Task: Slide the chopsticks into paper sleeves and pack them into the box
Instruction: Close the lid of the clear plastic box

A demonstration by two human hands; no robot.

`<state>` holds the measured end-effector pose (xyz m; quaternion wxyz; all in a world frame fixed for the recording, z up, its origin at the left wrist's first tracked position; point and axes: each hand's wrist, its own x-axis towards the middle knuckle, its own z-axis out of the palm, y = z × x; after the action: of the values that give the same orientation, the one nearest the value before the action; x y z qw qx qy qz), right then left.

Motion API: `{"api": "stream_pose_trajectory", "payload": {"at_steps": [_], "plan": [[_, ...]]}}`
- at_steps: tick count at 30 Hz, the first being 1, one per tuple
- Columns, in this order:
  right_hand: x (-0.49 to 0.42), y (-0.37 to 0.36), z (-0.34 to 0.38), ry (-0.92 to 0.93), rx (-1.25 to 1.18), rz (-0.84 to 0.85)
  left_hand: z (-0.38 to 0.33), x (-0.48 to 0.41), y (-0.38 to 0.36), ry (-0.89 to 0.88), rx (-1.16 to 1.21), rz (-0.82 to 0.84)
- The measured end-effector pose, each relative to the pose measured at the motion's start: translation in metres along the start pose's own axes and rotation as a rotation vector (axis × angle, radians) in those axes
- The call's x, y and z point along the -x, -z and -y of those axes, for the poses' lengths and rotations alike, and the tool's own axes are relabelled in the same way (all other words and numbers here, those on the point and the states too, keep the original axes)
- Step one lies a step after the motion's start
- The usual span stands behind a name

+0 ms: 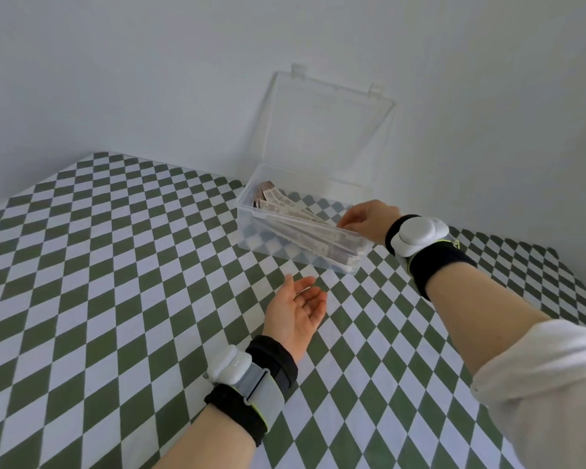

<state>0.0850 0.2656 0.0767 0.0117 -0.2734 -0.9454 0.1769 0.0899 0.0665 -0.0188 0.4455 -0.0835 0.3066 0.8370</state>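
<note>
A clear plastic box [251, 228] stands on the checked tablecloth near the wall, its hinged lid [322, 130] raised upright. Several chopsticks in patterned paper sleeves [298, 214] lie slanted inside it, their ends resting toward the right rim. My right hand [366, 220] is over the box's right end, fingertips pinched at the ends of the sleeved chopsticks. My left hand [300, 309] hovers in front of the box, palm turned up, fingers apart, holding nothing.
The green-and-white checked tablecloth [115, 282] covers the whole table. A plain white wall [149, 79] stands right behind the box. Both wrists carry black bands with white sensor units.
</note>
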Motion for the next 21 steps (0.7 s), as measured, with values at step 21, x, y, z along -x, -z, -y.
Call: {"api": "stream_pose_trajectory", "payload": {"at_steps": [21], "plan": [[0.009, 0.009, 0.005, -0.129, -0.478, -0.256, -0.07, 0.006, -0.021, -0.3, -0.146, 0.026]]}}
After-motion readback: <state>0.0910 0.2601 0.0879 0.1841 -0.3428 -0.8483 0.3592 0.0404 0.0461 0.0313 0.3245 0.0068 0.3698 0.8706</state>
